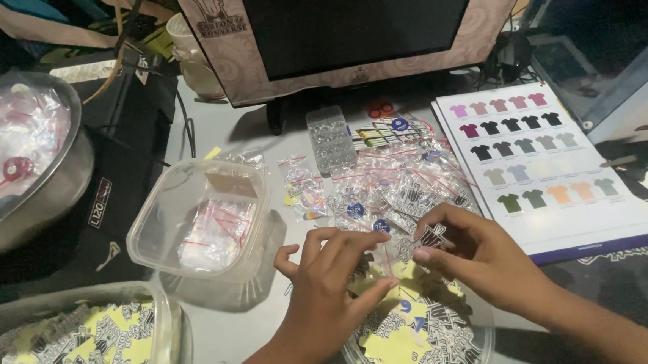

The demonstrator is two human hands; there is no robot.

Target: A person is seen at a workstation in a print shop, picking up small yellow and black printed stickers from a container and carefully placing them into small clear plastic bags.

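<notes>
Cluttered grey table beneath a dark monitor. Left hand and right hand, fingertips pinched narrowly on one small clear bag, above round bowl of stickers, beside heaped bags.

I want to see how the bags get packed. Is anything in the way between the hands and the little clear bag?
Nothing visible. The left hand and right hand both already pinch the small clear bag above the bowl of stickers.
</notes>
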